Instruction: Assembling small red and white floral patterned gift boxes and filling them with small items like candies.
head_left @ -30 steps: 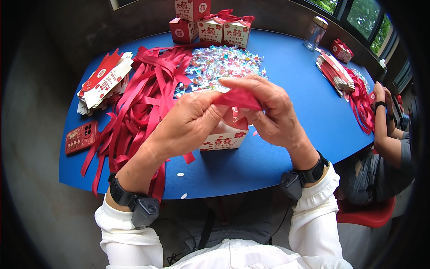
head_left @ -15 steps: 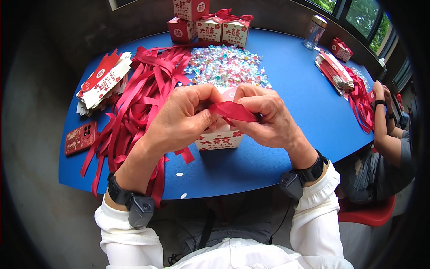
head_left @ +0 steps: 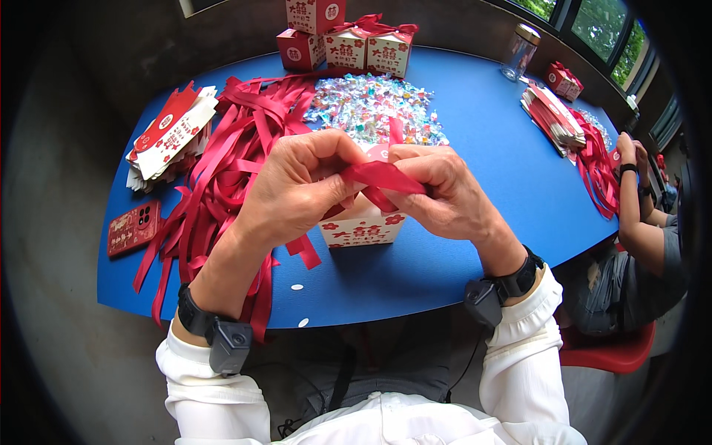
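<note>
A white gift box with red print stands upright near the table's front edge, its top partly hidden by my hands. Above it a dark red ribbon runs between my fingers in a loop. My left hand pinches the ribbon's left part between thumb and fingers. On the other side my right hand has thumb and fingers closed on its right part. One ribbon end sticks up behind the right fingers, and another piece hangs below the loop over the box.
Left of the box lies a heap of red ribbons, with flat folded cartons and a red phone beyond. Wrapped candies lie behind. Filled boxes and a jar stand farther back. At right sits a co-worker.
The ribbon loop has shifted in my fingers. A ribbon end now stands up behind my right hand, and more ribbon shows beneath the loop.
</note>
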Demonstrator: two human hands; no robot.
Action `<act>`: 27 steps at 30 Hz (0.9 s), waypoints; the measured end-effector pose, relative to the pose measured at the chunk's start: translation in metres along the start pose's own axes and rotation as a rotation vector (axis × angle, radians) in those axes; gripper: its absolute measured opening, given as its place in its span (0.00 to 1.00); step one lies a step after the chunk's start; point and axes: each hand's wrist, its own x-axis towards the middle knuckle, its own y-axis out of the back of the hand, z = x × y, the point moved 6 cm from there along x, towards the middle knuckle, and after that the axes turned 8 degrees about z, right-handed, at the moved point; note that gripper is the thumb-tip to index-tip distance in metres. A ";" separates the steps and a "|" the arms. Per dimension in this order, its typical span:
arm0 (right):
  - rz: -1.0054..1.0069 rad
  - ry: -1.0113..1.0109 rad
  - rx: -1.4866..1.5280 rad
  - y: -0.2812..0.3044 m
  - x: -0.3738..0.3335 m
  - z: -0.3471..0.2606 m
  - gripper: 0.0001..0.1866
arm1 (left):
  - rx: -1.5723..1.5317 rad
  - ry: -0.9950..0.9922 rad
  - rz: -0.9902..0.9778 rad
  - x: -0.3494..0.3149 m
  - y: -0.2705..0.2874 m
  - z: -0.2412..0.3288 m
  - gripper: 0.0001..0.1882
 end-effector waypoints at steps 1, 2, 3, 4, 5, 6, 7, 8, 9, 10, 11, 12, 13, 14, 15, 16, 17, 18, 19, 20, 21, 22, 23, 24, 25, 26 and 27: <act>0.039 -0.001 0.052 -0.001 0.000 0.002 0.05 | 0.002 -0.007 0.010 0.000 -0.001 0.002 0.03; 0.080 -0.050 0.038 0.001 0.000 0.003 0.06 | 0.002 -0.014 0.017 0.000 -0.001 0.003 0.04; 0.121 -0.100 0.023 0.002 0.000 0.003 0.07 | 0.000 -0.019 0.023 0.001 -0.001 0.003 0.04; 0.163 -0.150 0.008 0.005 -0.001 0.005 0.07 | -0.002 -0.025 0.029 0.002 -0.001 0.002 0.05; 0.150 -0.137 0.011 0.005 -0.001 0.010 0.11 | 0.004 -0.049 0.020 0.003 -0.001 0.002 0.06; 0.158 -0.158 0.021 0.004 -0.001 0.010 0.11 | 0.016 -0.071 0.017 0.002 -0.001 0.004 0.06; 0.166 -0.180 0.029 0.002 0.000 0.010 0.11 | 0.029 -0.093 0.013 0.001 0.000 0.005 0.07; 0.174 -0.202 0.038 0.001 0.000 0.010 0.11 | 0.044 -0.098 0.016 0.001 0.000 0.005 0.07; 0.163 -0.188 0.006 0.001 0.000 0.008 0.11 | 0.054 -0.106 0.013 0.001 0.000 0.005 0.07; 0.152 -0.174 -0.026 0.002 0.001 0.007 0.11 | 0.065 -0.114 0.011 0.002 0.000 0.005 0.07; 0.140 -0.161 -0.057 0.002 0.001 0.007 0.11 | 0.066 -0.124 0.009 0.002 -0.001 0.005 0.07; 0.139 -0.156 -0.050 0.002 0.001 0.007 0.11 | 0.069 -0.135 0.007 0.002 -0.001 0.005 0.08; 0.138 -0.152 -0.043 0.002 0.001 0.007 0.10 | 0.072 -0.146 0.005 0.002 -0.002 0.006 0.08; 0.137 -0.147 -0.036 0.002 0.001 0.008 0.10 | 0.087 -0.161 0.003 0.002 -0.002 0.007 0.09; 0.144 -0.173 -0.034 0.002 0.000 0.009 0.10 | 0.101 -0.175 0.002 0.002 -0.002 0.007 0.10; 0.151 -0.199 -0.033 0.001 -0.001 0.010 0.10 | 0.114 -0.189 0.001 0.002 -0.001 0.006 0.10; 0.158 -0.224 -0.031 0.001 -0.001 0.011 0.10 | 0.132 -0.198 0.006 0.002 0.000 0.006 0.11; 0.165 -0.214 -0.046 0.001 -0.001 0.011 0.10 | 0.149 -0.208 0.012 0.002 0.000 0.006 0.11; 0.172 -0.204 -0.061 0.002 -0.002 0.011 0.10 | 0.166 -0.217 0.017 0.003 0.001 0.006 0.12; 0.179 -0.194 -0.075 0.002 -0.002 0.011 0.11 | 0.168 -0.212 0.028 0.003 0.001 0.005 0.12; 0.173 -0.179 -0.129 0.003 -0.002 0.010 0.11 | 0.169 -0.209 0.038 0.003 0.001 0.004 0.12; 0.167 -0.163 -0.182 0.005 -0.001 0.009 0.11 | 0.171 -0.206 0.048 0.003 0.000 0.003 0.13; 0.160 -0.146 -0.235 0.006 -0.001 0.008 0.11 | 0.180 -0.215 0.061 0.003 0.000 0.004 0.13; 0.163 -0.148 -0.235 0.006 -0.001 0.009 0.11 | 0.190 -0.224 0.073 0.002 0.000 0.004 0.13; 0.166 -0.150 -0.235 0.006 -0.001 0.009 0.11 | 0.199 -0.233 0.086 0.002 0.000 0.005 0.13; 0.169 -0.151 -0.234 0.006 -0.001 0.010 0.12 | 0.217 -0.229 0.101 0.002 0.000 0.004 0.13; 0.170 -0.125 -0.254 0.007 -0.001 0.008 0.11 | 0.234 -0.225 0.116 0.002 0.000 0.004 0.13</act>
